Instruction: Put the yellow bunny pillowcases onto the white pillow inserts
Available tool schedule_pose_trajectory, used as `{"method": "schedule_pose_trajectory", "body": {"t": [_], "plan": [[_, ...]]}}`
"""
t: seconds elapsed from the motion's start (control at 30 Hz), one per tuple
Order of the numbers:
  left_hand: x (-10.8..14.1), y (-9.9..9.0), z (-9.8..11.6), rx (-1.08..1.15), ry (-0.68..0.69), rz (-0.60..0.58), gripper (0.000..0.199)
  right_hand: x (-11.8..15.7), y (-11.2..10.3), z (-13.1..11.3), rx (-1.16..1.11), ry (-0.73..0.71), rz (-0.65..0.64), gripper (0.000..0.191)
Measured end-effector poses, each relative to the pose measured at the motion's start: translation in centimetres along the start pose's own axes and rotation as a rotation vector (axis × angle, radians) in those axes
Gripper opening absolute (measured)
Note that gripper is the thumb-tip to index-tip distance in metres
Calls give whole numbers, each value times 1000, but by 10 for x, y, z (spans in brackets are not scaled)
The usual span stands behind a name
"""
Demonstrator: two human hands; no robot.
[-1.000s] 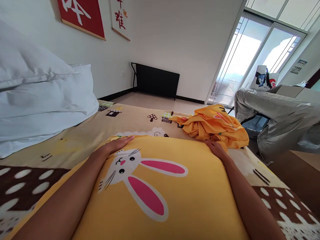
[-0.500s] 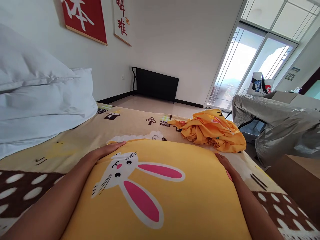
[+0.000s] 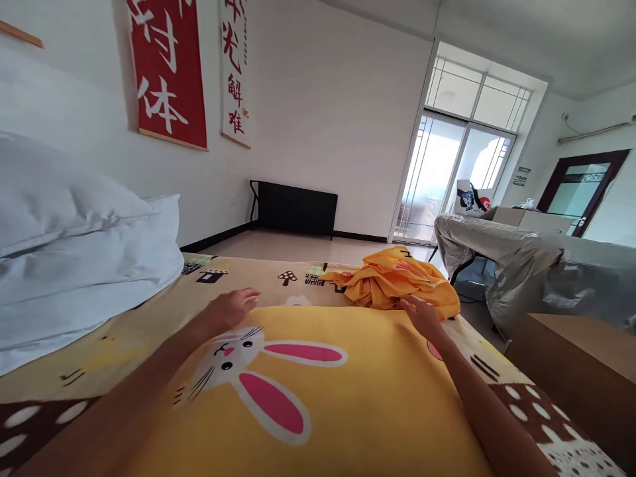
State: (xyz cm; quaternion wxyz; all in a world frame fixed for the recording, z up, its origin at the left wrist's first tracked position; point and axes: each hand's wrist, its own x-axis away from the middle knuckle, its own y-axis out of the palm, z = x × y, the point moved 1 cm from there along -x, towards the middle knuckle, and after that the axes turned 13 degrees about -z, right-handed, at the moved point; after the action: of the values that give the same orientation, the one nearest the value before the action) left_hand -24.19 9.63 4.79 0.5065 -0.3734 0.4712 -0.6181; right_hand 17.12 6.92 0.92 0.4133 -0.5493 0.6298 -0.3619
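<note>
A plump yellow pillow (image 3: 368,391) printed with a white rabbit with pink ears lies flat before me on the patterned bed cover. My left hand (image 3: 234,308) is over its far left corner, fingers stretched out and holding nothing. At the far right corner, my right hand (image 3: 420,313) hovers with fingers extended inward, also without a grip. Just beyond that hand sits a crumpled orange cloth (image 3: 392,281) with a rabbit print; whether fingers touch it cannot be made out.
White pillows (image 3: 84,265) are stacked at the left on the bed cover (image 3: 124,351). Right of the bed stand a cardboard box (image 3: 571,371) and furniture wrapped in plastic (image 3: 527,265). A black folded panel (image 3: 295,209) leans by the far wall.
Both hands have come off the pillow's sides and moved to its far corners, fingers now free. The pillow has flattened a little. My view has tilted up.
</note>
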Motion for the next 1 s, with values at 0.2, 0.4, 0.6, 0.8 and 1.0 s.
{"method": "schedule_pose_trajectory", "body": {"t": [0.2,0.4,0.6,0.8,1.0], "plan": [[65,57,103,-186,558,-23,46,84,36,-117,27,-695,-190,48],[92,85,26,-237,427,131,60,110,40,-72,66,-636,-206,47],[116,100,-33,-198,318,331,69,125,53,-10,68,-494,-51,46],[138,106,-61,-52,206,353,76,146,69,44,59,-350,68,48],[155,118,-97,58,122,415,80,173,88,97,-57,-214,146,50]]}}
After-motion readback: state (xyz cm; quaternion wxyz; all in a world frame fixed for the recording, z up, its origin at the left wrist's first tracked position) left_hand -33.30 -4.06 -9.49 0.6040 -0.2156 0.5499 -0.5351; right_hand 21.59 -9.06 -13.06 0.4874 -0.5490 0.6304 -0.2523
